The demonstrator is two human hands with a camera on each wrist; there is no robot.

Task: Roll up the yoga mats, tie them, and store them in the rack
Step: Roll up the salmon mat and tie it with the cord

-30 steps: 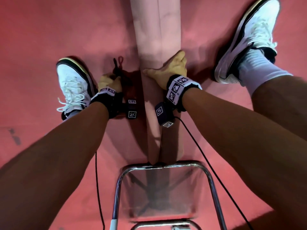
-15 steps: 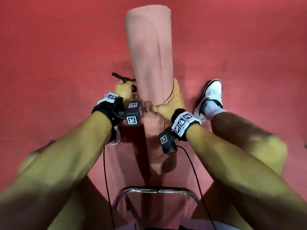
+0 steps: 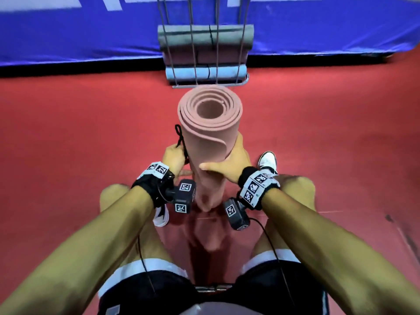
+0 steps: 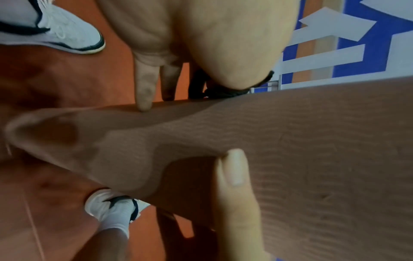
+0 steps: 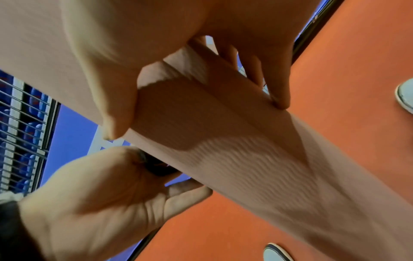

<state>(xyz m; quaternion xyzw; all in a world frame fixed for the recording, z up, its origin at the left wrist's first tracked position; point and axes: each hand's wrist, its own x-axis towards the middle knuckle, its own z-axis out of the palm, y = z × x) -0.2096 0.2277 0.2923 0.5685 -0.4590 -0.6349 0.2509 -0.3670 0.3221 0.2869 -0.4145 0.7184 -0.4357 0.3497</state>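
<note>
The right hand (image 3: 231, 161) is wrapped around the rolled pink yoga mat (image 3: 205, 142), thumb across the near face and fingers curled behind it, clamped on the roll. The left hand (image 3: 173, 159) is closed on a black braided cord (image 3: 180, 138) beside the mat's left flank; in the left wrist view two of its fingers (image 4: 145, 84) extend to the mat surface, one fingertip touching it.

The mat stands nearly upright between the person's knees, its upper end facing the head camera. That end shows a loose spiral of thick foam layers around a hollow core. The outer flap curves free near the right hand. The wrist views show a fine wavy ribbed texture on the outer face.

The floor (image 3: 79, 144) is smooth red sheeting. Ahead stands a wire rack (image 3: 205, 64) of thin metal rods holding three rolled mats stacked horizontally: grey on top, mauve in the middle, light blue at the bottom. Behind it runs a blue banner (image 3: 79, 30) with white lettering, cropped and unreadable. Both wristbands carry square black-and-white coded markers.
</note>
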